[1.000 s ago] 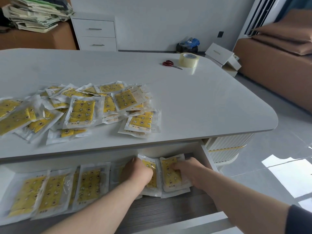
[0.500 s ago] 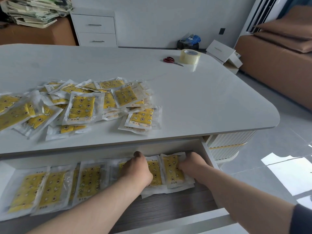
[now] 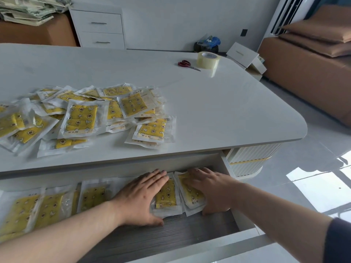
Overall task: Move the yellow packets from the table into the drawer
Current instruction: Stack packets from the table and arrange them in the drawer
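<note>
A heap of yellow packets (image 3: 81, 118) in clear wrappers lies on the white table (image 3: 218, 111), left of centre. Below the table edge the drawer (image 3: 171, 236) stands pulled out, with a row of packets (image 3: 45, 205) laid side by side along its back. My left hand (image 3: 140, 196) lies flat with straight fingers on a packet (image 3: 167, 196) near the drawer's right end. My right hand (image 3: 210, 188) presses flat on the rightmost packet stack (image 3: 190, 194), thumb at its near edge.
Red-handled scissors (image 3: 187, 64) and a roll of clear tape (image 3: 208, 59) sit at the table's far side. A white drawer cabinet (image 3: 98, 27) stands behind, a brown sofa (image 3: 313, 69) on the right, a white box (image 3: 245, 56) on the floor.
Both hands have straightened out and now lie flat on the packets at the drawer's right end; earlier their fingers were curled around those packets. The stacks sit further back.
</note>
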Demonstrator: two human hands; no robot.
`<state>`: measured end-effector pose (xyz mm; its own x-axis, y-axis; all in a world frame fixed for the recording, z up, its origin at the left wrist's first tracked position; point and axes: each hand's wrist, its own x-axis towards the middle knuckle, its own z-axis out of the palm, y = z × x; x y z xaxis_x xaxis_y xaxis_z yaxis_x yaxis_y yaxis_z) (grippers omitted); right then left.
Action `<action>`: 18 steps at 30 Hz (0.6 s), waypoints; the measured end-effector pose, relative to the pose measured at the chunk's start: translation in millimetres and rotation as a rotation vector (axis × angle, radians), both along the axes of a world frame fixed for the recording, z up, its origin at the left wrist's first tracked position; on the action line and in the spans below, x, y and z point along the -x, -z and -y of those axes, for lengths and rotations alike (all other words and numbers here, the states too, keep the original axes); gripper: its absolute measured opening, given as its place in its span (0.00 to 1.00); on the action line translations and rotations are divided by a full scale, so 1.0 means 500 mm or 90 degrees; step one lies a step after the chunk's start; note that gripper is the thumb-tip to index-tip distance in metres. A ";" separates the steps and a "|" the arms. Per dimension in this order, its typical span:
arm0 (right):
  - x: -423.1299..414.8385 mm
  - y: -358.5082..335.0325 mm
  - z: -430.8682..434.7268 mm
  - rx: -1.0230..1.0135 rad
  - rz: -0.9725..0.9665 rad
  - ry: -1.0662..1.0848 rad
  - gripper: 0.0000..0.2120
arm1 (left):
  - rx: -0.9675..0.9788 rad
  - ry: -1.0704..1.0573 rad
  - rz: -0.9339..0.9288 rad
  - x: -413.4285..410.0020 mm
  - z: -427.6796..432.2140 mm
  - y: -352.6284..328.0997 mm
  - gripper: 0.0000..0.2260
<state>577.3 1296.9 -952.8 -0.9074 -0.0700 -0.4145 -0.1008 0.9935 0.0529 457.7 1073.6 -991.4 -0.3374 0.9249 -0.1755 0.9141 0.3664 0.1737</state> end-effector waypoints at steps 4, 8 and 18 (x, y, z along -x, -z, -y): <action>0.001 0.010 -0.005 0.016 -0.012 0.025 0.48 | -0.010 -0.009 -0.013 -0.002 0.000 0.024 0.51; 0.001 0.020 -0.007 0.042 -0.056 0.054 0.42 | -0.067 0.031 -0.084 -0.007 -0.003 0.020 0.45; 0.006 0.029 -0.004 0.042 -0.065 0.115 0.45 | -0.070 -0.033 -0.038 -0.020 -0.013 0.025 0.41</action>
<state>574.3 1298.9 -967.3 -0.9446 0.0741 -0.3198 0.0825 0.9965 -0.0126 467.7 1080.3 -1003.7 -0.3922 0.9184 -0.0519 0.9043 0.3953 0.1610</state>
